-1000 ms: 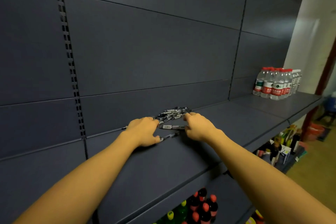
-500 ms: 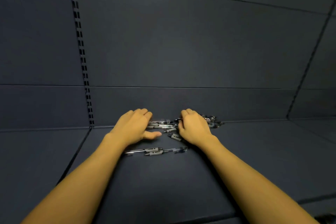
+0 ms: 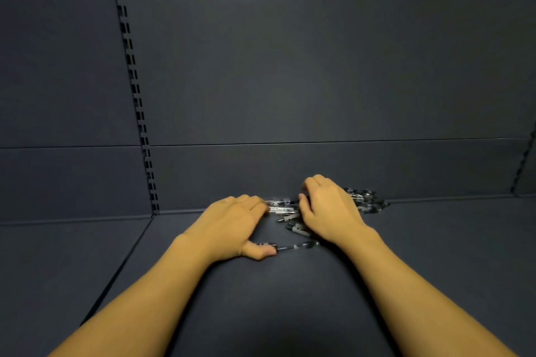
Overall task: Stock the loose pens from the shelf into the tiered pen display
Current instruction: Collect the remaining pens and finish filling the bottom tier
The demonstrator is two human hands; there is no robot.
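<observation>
Two bare hands worked a scatter of loose pens [image 3: 285, 207] at the back of a dark shelf [image 3: 261, 298], against its rear panel [image 3: 290, 66]. At 9 o'clock of the pile, the left hand [image 3: 232, 226] lay flat, fingers together, thumb touching a stray pen [image 3: 295, 246]. At 3 o'clock, the right hand [image 3: 327, 208] curled over the heap; whether it gripped any could not be told. Slim, light and likely slippery, the pens seemed best gathered mid-barrel. No tiered display appeared.
</observation>
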